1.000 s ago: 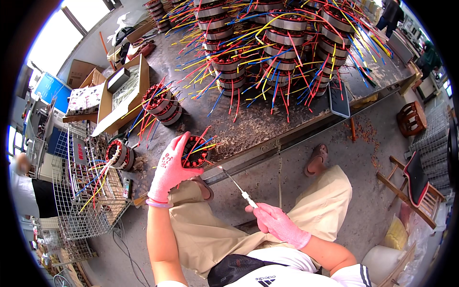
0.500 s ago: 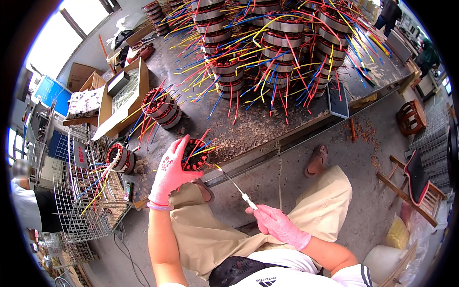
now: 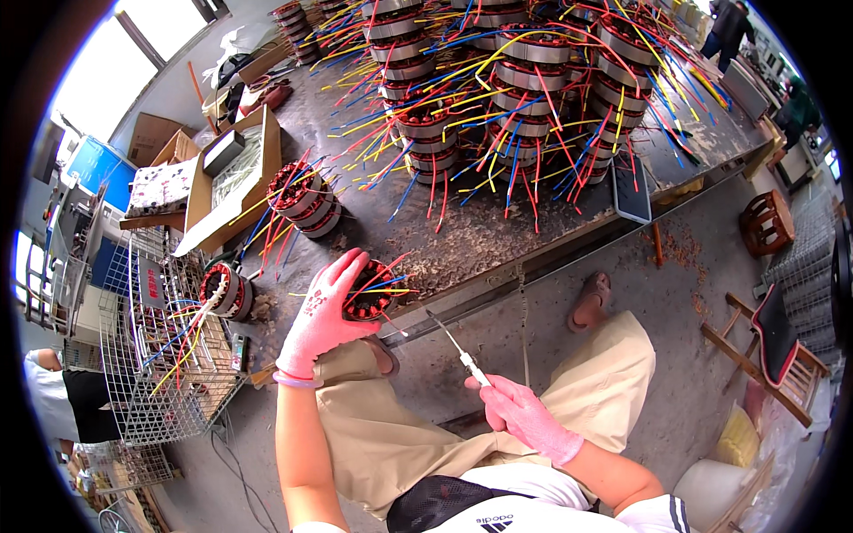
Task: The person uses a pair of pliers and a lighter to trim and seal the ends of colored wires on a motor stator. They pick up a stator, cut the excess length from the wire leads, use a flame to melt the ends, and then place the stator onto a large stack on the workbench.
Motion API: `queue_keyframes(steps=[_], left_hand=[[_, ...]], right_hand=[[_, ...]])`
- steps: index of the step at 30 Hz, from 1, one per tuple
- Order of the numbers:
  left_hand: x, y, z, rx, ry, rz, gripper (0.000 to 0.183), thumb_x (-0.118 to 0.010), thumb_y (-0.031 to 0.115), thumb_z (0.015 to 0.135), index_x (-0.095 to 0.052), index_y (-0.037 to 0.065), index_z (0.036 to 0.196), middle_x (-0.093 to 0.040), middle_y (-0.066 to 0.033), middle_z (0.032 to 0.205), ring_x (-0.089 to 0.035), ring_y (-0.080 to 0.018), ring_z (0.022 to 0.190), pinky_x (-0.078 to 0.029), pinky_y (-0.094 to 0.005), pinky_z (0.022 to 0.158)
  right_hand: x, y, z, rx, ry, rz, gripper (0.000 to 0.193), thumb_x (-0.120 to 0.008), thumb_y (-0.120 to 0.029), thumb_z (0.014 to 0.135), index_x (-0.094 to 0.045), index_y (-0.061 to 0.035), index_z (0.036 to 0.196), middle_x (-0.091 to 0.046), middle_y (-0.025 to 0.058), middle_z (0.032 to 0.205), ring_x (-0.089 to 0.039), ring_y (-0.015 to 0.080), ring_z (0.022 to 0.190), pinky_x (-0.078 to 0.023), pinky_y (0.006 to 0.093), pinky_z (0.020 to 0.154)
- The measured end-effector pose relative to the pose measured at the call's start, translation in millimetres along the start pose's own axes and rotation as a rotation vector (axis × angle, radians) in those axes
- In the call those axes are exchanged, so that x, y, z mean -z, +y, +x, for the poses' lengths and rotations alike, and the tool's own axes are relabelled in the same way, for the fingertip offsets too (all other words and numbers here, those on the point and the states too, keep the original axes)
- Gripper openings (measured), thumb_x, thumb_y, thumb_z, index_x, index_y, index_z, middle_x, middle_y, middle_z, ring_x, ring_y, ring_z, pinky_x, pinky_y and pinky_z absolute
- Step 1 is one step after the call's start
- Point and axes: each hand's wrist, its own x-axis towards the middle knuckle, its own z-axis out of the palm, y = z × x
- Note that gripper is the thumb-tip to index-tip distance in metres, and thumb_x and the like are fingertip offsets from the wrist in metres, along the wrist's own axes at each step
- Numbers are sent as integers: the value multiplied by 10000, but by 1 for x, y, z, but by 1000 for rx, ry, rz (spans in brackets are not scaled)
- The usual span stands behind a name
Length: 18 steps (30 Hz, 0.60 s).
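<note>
My left hand (image 3: 324,311), in a pink glove, grips a motor stator (image 3: 369,305) at the table's near edge. Red coils line the stator's inside, and red, blue and yellow leads stick out to the right. Pinched in my gloved right hand (image 3: 526,416) is a slim metal tool with a white handle (image 3: 474,366). Its thin pointed shaft aims up and left toward the stator, with a gap between them. One short lead (image 3: 402,332) hangs from the stator's lower right, near the tool's tip.
Tall stacks of stators (image 3: 524,98) with splayed leads cover the back of the table (image 3: 462,249). Left stand a short stator stack (image 3: 304,200), a single stator (image 3: 227,291), a cardboard box (image 3: 233,182) and a wire basket (image 3: 169,355). Right are a phone (image 3: 632,191) and a wooden chair (image 3: 773,346).
The tool's tip has come away from the lead at the stator, as my right hand drew slightly right and down. My left hand still holds the stator, turned slightly.
</note>
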Motion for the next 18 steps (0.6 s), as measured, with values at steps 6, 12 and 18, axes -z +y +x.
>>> queue_keyframes(steps=[6,12,18], left_hand=[[7,7,1,20,-58,-33,979,-867,170,539,-455,61,1420,-454,-188,1416,-453,-379,1293,-373,-428,1093],[9,6,2,1,-60,-42,968,-871,162,524,-469,41,1397,-470,-182,1402,-459,-373,1287,-383,-421,1085],[8,6,2,-18,-72,-40,974,-879,173,519,-470,35,1392,-472,-181,1399,-470,-369,1275,-387,-417,1080]], right_hand=[[1,0,2,-19,-29,75,315,-468,-220,1041,-562,-17,1262,-410,-61,680,-376,39,563,-280,205,496],[-2,3,7,29,-22,26,315,-461,-219,1043,-573,-8,1247,-399,-60,658,-366,37,551,-281,209,494],[-3,3,8,23,-23,20,310,-448,-195,1043,-568,4,1247,-385,-58,684,-364,40,550,-285,212,486]])
